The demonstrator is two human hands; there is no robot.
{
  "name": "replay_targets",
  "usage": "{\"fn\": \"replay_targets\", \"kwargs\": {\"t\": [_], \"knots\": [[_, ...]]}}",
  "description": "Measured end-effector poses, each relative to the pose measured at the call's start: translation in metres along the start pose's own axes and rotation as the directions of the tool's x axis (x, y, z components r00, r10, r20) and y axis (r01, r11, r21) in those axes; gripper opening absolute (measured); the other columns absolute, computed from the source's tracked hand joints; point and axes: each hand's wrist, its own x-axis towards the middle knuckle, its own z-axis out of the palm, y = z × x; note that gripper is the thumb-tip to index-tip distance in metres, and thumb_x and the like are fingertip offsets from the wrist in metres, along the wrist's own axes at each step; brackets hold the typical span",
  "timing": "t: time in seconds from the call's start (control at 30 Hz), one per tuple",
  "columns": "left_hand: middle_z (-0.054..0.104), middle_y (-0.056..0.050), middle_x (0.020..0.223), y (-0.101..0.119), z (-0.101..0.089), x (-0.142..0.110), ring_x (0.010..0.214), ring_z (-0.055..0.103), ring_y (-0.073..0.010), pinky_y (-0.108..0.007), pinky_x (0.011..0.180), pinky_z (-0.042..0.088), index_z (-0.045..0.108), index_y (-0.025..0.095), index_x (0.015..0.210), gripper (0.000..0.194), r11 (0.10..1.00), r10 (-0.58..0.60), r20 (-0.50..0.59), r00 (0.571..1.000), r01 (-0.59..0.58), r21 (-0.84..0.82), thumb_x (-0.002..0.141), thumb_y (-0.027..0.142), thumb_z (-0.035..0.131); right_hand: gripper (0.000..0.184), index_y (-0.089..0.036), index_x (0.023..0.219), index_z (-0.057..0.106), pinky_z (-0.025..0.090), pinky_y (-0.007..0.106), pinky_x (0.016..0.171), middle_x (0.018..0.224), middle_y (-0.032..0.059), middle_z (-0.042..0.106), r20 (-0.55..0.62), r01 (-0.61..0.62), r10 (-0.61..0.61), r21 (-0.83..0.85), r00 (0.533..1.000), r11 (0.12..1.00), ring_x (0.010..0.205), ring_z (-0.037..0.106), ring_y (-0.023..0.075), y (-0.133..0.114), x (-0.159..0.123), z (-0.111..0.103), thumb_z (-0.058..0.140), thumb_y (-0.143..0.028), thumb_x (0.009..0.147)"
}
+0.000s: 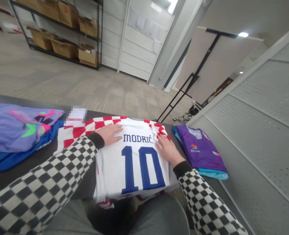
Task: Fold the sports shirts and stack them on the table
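A white football jersey (134, 163) with red-and-white checked sleeves lies back side up in front of me, marked "MODRIĆ" and a large blue 10. Its lower hem hangs over the table's near edge above my lap. My left hand (110, 134) rests flat on the upper left of the jersey, fingers stretched toward the lettering. On the other side, my right hand (167, 149) lies on the cloth by the right sleeve, its fingers extended. The left sleeve is spread outward on the table; the right one is partly hidden behind my right hand.
Folded purple and turquoise jerseys (203, 148) are stacked at the right, beside a grey perforated panel (262, 130). Lilac and blue garments (24, 130) lie at the left on the dark table (82, 184). Beyond stands a shelf (61, 24) with cardboard boxes.
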Motion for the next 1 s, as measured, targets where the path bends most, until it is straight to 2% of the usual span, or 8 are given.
{"fn": "replay_targets", "kwargs": {"t": [0.1,0.17,0.4,0.53,0.7,0.77,0.83,1.0], "knots": [[0.049,-0.017,0.176,-0.013,-0.002,-0.022,0.164,0.046,-0.0327,-0.05,0.14,0.027,0.061,0.011,0.161,0.07,0.999,-0.009,0.001,1.0,0.009,0.036,0.107,0.054,0.047,0.053,-0.017,0.152,0.065,0.044,0.051,0.125,0.165,0.0196,0.062,-0.072,-0.26,0.254,-0.084,0.965,0.962,0.15,0.059,0.0328,0.031,-0.002,-0.012,0.035,-0.043,0.117],[0.05,-0.016,0.176,-0.021,-0.002,-0.037,0.164,0.046,-0.0313,-0.05,0.14,0.027,0.061,0.013,0.162,0.069,0.999,-0.022,-0.023,0.999,0.023,0.04,0.108,0.054,0.046,0.044,-0.015,0.14,0.07,0.052,0.047,0.114,0.148,0.022,0.072,-0.138,-0.306,0.289,-0.128,0.947,0.943,0.134,0.069,0.0334,0.037,-0.009,-0.019,0.04,-0.033,0.113],[0.057,-0.013,0.171,-0.013,-0.015,-0.062,0.161,0.051,-0.0269,-0.046,0.14,0.03,0.066,0.018,0.156,0.057,0.994,-0.078,-0.067,0.995,0.083,0.069,0.104,0.04,0.058,0.054,-0.013,0.157,0.059,0.048,0.055,0.124,0.162,0.0215,0.062,-0.469,0.068,-0.115,-0.116,0.875,0.991,0.151,0.057,0.0376,-0.014,0.004,-0.018,0.045,-0.026,0.107],[0.064,-0.014,0.165,0.005,-0.042,-0.054,0.154,0.058,-0.0284,-0.042,0.133,0.04,0.071,0.018,0.148,0.053,0.973,-0.178,-0.007,0.984,0.177,0.145,0.098,0.036,0.065,0.053,-0.012,0.154,0.064,0.044,0.054,0.13,0.16,0.0205,0.065,-0.41,0.268,-0.249,-0.011,0.878,0.963,0.153,0.057,0.0364,-0.048,0.054,-0.021,0.046,-0.028,0.107],[0.079,-0.023,0.132,0.031,-0.076,-0.031,0.123,0.076,-0.0388,-0.053,0.109,0.057,0.081,0.014,0.119,0.036,0.842,-0.493,0.03,0.87,0.468,0.268,0.098,0.036,0.062,0.048,-0.007,0.144,0.072,0.049,0.05,0.126,0.157,0.0251,0.067,-0.109,0.176,-0.173,0.014,0.979,0.984,0.146,0.064,0.0377,-0.067,0.099,-0.016,0.049,-0.028,0.108],[0.079,-0.025,0.129,0.047,-0.073,-0.013,0.121,0.076,-0.0395,-0.056,0.11,0.056,0.08,0.012,0.121,0.042,0.825,-0.515,-0.023,0.857,0.503,0.259,0.103,0.041,0.055,0.05,-0.009,0.146,0.071,0.049,0.053,0.125,0.161,0.0237,0.064,-0.107,0.14,-0.139,0.003,0.985,0.99,0.148,0.062,0.0389,-0.068,0.103,-0.008,0.046,-0.034,0.111],[0.074,-0.025,0.143,0.062,-0.055,0.007,0.135,0.07,-0.0406,-0.06,0.118,0.05,0.076,0.013,0.134,0.052,0.876,-0.432,-0.076,0.899,0.438,0.203,0.107,0.049,0.049,0.054,-0.013,0.152,0.069,0.046,0.059,0.127,0.168,0.0209,0.058,-0.144,0.118,-0.118,-0.008,0.983,0.993,0.154,0.057,0.0412,-0.063,0.104,0.001,0.045,-0.04,0.113],[0.031,-0.016,0.186,0.071,0.002,0.036,0.172,0.025,-0.0438,-0.072,0.137,0.018,0.044,0.021,0.174,0.079,0.978,-0.198,-0.015,0.98,0.199,0.066,0.108,0.064,0.044,0.062,-0.023,0.162,0.062,0.042,0.067,0.129,0.177,0.012,0.049,-0.079,0.009,-0.004,0.058,0.997,0.998,0.166,0.042,0.0411,-0.025,0.108,0.011,0.042,-0.054,0.112]]}}
